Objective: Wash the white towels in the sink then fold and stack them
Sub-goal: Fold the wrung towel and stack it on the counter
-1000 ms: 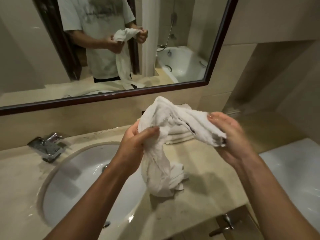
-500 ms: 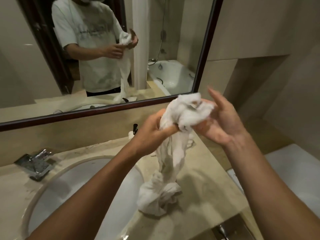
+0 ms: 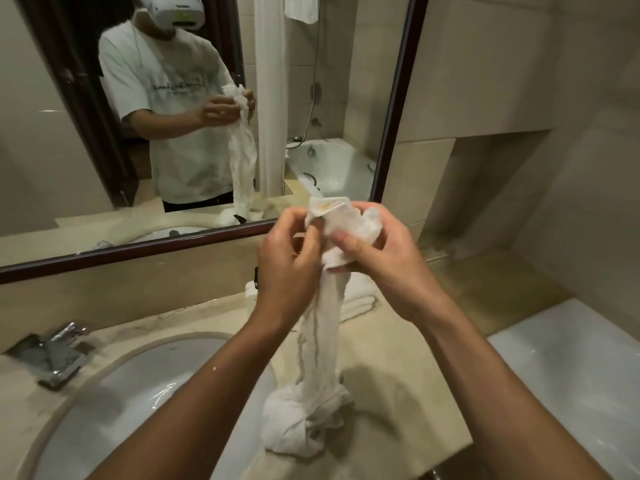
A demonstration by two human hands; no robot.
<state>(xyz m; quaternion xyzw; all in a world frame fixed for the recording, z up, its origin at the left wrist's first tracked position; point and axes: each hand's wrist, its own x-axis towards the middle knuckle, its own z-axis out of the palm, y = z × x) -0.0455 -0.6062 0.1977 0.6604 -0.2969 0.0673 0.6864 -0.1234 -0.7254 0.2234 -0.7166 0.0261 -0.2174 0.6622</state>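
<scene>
Both hands, left hand (image 3: 285,268) and right hand (image 3: 384,261), pinch the bunched top of a wet, twisted white towel (image 3: 320,341); below them it hangs ropelike, its end heaped on the counter (image 3: 398,403).

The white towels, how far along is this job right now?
Done: folded towels already lie on the counter behind the hands. In hand: left hand and right hand grip a wrung, twisted towel, its end resting by the sink. Left: unfolding, folding, stacking it.
</scene>
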